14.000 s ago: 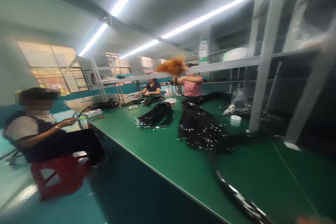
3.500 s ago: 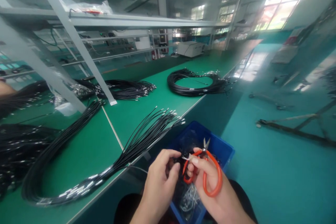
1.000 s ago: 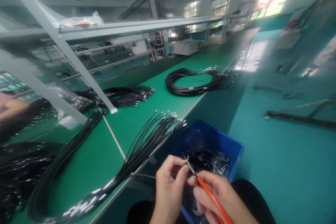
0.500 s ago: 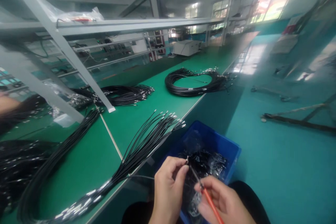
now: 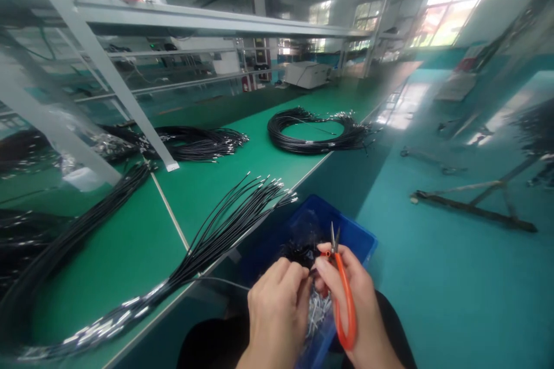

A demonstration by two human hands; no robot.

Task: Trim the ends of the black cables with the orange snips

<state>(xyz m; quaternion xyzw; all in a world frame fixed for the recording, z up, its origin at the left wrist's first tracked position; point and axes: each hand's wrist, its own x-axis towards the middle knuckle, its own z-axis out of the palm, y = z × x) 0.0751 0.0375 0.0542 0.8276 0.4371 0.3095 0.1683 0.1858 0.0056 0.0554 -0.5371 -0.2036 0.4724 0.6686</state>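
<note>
Workshop, teal floor (image 5: 433, 277), daylight from windows at upper right. A long green workbench (image 5: 125, 253) ran from the lower left toward the far right, a grey shelf (image 5: 208, 22) above it on slanted posts.

At the bench's left end lay a dark bundle (image 5: 30, 236), partly cut off by the view. Behind the nearer post: a clear bag (image 5: 101, 144) of small parts, with a white roll (image 5: 84, 179) beside it. Next, a long curved bundle of black cables (image 5: 225, 236) bent back along the front edge, its pale-tipped ends fanned out to that edge. Behind it, past the seam, was a second black bundle (image 5: 203, 144); further along, a coiled bundle (image 5: 298, 141) lay against the front edge.

A thin grey cable (image 5: 225, 281) left the front edge and passed behind the left hand (image 5: 279, 305), whose fingers were bent and pinched together, probably on the end of that cable; the tip was too small and covered to be certain. The right hand (image 5: 363, 288), just beside it, gripped orange-handled snips (image 5: 348, 305), blades pointing up and slightly parted, thumb and forefinger meeting at the left fingertips. Both hands were over a blue bin (image 5: 363, 236) holding white scraps (image 5: 319, 314). Far right: a dark stand foot (image 5: 467, 210) on the floor.
</note>
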